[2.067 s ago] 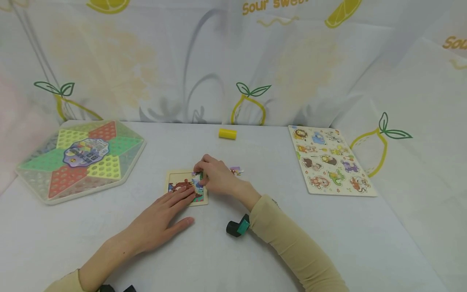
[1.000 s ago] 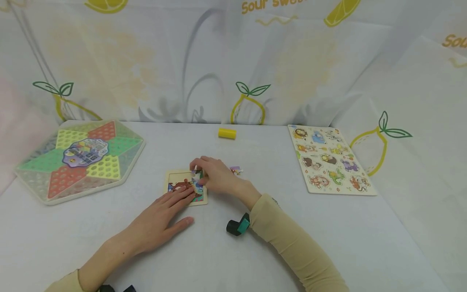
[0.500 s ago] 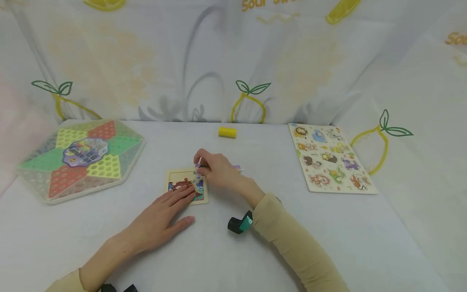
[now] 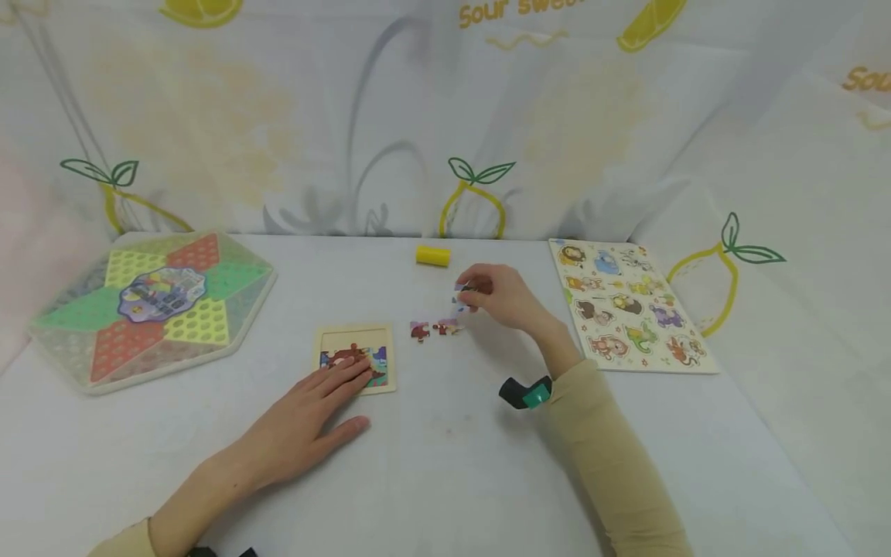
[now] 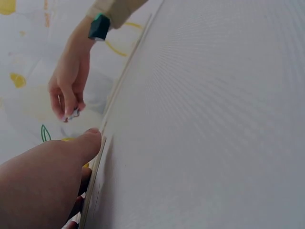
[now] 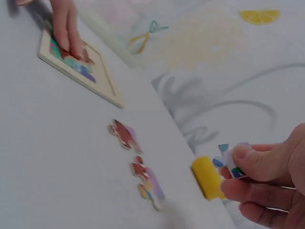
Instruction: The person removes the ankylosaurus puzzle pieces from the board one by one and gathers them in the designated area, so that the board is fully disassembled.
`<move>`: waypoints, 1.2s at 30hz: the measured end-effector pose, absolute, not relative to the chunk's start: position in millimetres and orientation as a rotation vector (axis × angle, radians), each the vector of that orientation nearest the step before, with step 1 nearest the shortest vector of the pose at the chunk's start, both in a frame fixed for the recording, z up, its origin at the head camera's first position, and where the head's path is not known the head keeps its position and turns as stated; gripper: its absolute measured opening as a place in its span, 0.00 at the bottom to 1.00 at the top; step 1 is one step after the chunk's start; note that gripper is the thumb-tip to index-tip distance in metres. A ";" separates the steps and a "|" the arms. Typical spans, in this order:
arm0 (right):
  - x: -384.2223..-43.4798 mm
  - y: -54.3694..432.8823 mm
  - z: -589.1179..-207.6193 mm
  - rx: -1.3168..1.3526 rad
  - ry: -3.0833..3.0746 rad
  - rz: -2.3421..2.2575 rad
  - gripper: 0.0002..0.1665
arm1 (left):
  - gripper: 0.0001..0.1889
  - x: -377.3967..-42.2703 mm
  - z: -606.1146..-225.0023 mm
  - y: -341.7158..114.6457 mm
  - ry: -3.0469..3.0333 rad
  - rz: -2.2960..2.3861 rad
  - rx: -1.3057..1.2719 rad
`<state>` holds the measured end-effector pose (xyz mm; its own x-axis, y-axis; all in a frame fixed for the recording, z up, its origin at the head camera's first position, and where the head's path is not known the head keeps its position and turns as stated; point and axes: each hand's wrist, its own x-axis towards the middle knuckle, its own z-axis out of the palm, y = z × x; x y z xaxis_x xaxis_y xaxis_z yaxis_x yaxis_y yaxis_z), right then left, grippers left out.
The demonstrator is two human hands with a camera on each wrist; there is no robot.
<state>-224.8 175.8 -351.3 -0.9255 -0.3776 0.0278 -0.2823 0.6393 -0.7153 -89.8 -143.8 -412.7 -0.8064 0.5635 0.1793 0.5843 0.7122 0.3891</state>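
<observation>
Right hand (image 4: 504, 298): pinching a piece (image 6: 232, 160) between thumb and fingers, above the table (image 4: 431, 472).
Tray (image 4: 346, 337): left of the piece, lower in the head view; two loose pieces (image 4: 421, 331) lie between.
Piece's long axis: cannot tell, fingers cover part.
Left hand (image 4: 306, 422): nearer the tray, fingers spread flat on it.
Since half a second ago: right hand has swung right, off the tray's far right corner, uncovering both loose pieces.
</observation>
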 end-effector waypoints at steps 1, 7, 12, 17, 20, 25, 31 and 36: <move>-226.4 182.0 -349.4 -0.515 2.729 -1.147 0.12 | 0.34 -89.5 -413.0 -144.1 -2.862 -0.674 -0.960; -232.0 200.9 -351.6 -0.485 2.682 -1.040 0.08 | 0.34 -89.6 -412.7 -144.8 -2.872 -0.673 -0.957; -237.0 197.9 -366.2 -0.540 2.616 -0.923 0.07 | 0.33 -88.9 -413.6 -144.6 -2.877 -0.690 -0.955; -237.2 193.0 -372.3 -0.550 2.644 -0.822 0.05 | 0.33 -87.8 -414.8 -144.4 -2.872 -0.695 -0.955; -236.5 191.9 -370.6 -0.551 2.679 -0.784 0.05 | 0.33 -88.1 -414.4 -144.3 -2.871 -0.688 -0.954; -235.8 192.0 -368.8 -0.549 2.682 -0.740 0.06 | 0.33 -88.5 -413.5 -144.1 -2.883 -0.690 -0.952; -236.1 190.1 -369.4 -0.598 2.747 -0.678 0.06 | 0.34 -89.2 -413.3 -144.2 -2.874 -0.680 -0.954; -235.3 187.9 -369.6 -0.579 2.786 -0.642 0.05 | 0.34 -89.3 -413.0 -144.1 -2.877 -0.677 -0.954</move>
<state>-235.3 187.9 -369.6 -0.8971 -0.4232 -0.1265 -0.3252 0.8266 -0.4592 -89.3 -144.1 -413.0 -0.8107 0.5613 0.1667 0.5767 0.7162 0.3931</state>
